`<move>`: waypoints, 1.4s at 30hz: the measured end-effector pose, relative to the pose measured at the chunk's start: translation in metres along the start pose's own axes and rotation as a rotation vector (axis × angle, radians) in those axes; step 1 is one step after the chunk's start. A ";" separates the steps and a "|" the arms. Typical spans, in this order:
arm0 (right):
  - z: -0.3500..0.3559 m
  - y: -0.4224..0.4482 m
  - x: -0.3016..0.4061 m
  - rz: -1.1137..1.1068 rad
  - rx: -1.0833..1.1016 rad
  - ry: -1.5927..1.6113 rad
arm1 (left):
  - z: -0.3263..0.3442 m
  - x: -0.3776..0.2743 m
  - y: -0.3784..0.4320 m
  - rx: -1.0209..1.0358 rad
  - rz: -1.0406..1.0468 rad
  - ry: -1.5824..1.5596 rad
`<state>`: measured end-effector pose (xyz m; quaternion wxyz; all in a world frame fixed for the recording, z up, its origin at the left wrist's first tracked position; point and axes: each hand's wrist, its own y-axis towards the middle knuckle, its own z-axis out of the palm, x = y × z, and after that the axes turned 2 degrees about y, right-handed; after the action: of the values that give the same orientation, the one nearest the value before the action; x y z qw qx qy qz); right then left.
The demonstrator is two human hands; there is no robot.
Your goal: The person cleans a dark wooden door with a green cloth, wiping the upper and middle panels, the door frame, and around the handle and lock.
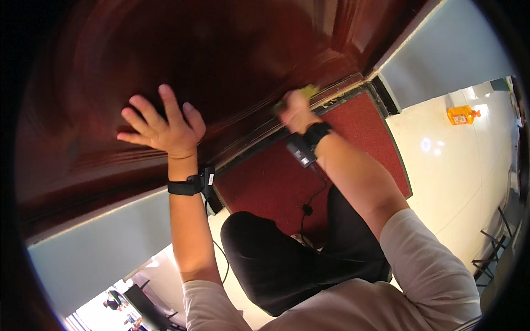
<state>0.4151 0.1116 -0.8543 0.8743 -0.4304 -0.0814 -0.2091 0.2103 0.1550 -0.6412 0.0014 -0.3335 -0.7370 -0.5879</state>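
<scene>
A dark red-brown glossy panelled door (232,53) fills the upper part of the view. My left hand (167,126) lies against its panel with the fingers spread and holds nothing. Low on the door, near its bottom edge, my right hand (297,109) is closed on a yellow-green sponge or cloth (309,90), pressed to the surface; motion blur hides which of the two it is. Both wrists carry black straps with small black devices and cables.
A red mat (269,178) with a dark border lies at the door's foot, under my bent knees. On the pale tiled floor (434,178) at right an orange bottle (459,115) lies in view. Grey-blue walls flank the door. People and dark furniture appear far off at lower left.
</scene>
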 end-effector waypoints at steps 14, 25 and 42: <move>0.021 -0.030 0.104 -0.629 -0.041 -0.238 | -0.009 0.009 -0.007 -0.005 0.040 0.087; 0.014 -0.051 0.012 -1.060 -0.023 -0.986 | -0.010 0.012 -0.009 0.013 0.081 0.106; 0.018 -0.047 0.082 -1.486 0.157 -1.040 | -0.011 0.010 -0.008 0.009 0.078 0.122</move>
<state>0.4692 0.0765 -0.7831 0.3942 -0.2466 -0.7359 -0.4921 0.1950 0.1499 -0.6408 0.0706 -0.3254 -0.7246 -0.6033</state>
